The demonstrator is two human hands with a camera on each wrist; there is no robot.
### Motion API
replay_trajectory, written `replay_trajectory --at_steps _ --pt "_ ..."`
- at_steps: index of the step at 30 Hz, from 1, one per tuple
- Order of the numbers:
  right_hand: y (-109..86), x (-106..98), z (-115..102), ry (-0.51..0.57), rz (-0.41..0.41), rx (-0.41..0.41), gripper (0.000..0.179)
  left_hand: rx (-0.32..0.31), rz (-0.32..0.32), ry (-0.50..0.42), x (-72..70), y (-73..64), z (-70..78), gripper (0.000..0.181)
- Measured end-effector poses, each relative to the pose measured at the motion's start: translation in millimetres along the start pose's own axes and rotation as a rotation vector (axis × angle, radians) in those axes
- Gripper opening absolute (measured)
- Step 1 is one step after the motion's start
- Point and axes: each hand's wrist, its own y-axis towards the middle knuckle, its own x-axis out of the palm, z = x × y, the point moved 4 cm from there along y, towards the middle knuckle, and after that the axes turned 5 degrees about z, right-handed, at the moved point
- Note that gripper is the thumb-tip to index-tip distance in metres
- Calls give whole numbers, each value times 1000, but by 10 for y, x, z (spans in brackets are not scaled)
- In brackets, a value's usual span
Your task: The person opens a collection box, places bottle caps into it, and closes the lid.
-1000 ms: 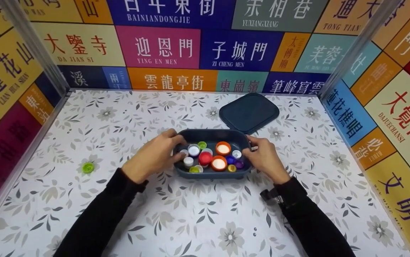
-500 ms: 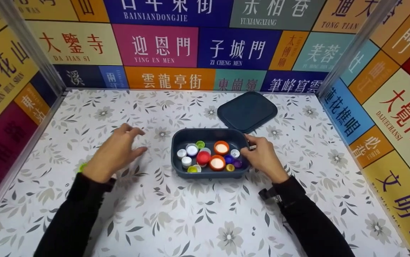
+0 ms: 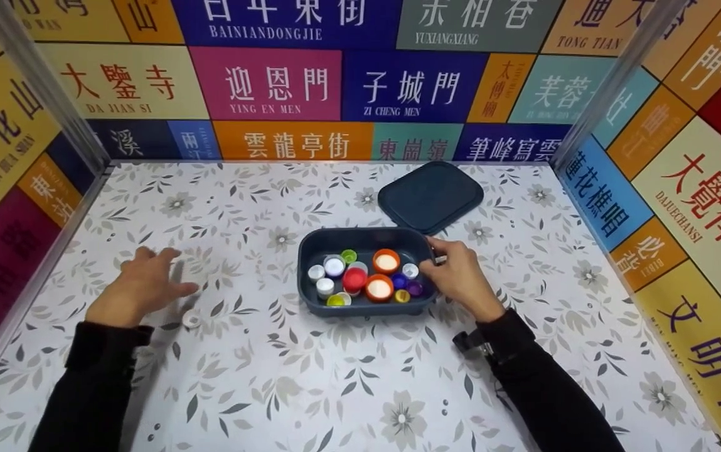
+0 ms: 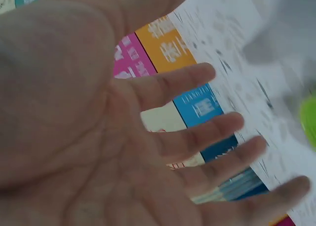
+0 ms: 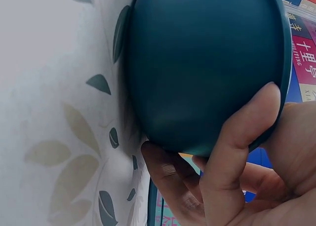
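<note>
A dark blue plastic container (image 3: 366,307) stands mid-table with several bottle caps in it, among them a red cap (image 3: 355,279), an orange-rimmed cap (image 3: 386,260) and a purple cap (image 3: 414,288). My right hand (image 3: 462,274) grips its right end; in the right wrist view the thumb (image 5: 237,132) lies against the wall. Away to the left, my left hand (image 3: 137,285) holds nothing, its fingers spread. Close to it, a small white ring-like cap (image 3: 191,319) lies on the table. The left wrist view also has a bright green cap (image 4: 309,119), hidden from the head view.
The container's dark blue lid (image 3: 430,196) lies flat behind it, toward the back right. The table has a floral cover (image 3: 310,376). Panels with coloured signs (image 3: 272,81) wall in the back and both sides.
My left hand has let go of the container's left end and moved far left, covering the green cap in the head view. My right hand keeps its grip on the container.
</note>
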Motion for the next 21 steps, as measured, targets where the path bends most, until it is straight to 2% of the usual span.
replay_trajectory --at_steps 5,12,21 --pt "-2 -5 9 7 -11 3 64 -50 -56 14 8 22 -146 102" --pt "-14 -9 8 -21 3 -14 64 7 -45 45 -17 21 -220 93" --pt "-1 -4 6 -19 3 -7 64 20 -16 5 -59 35 -269 75"
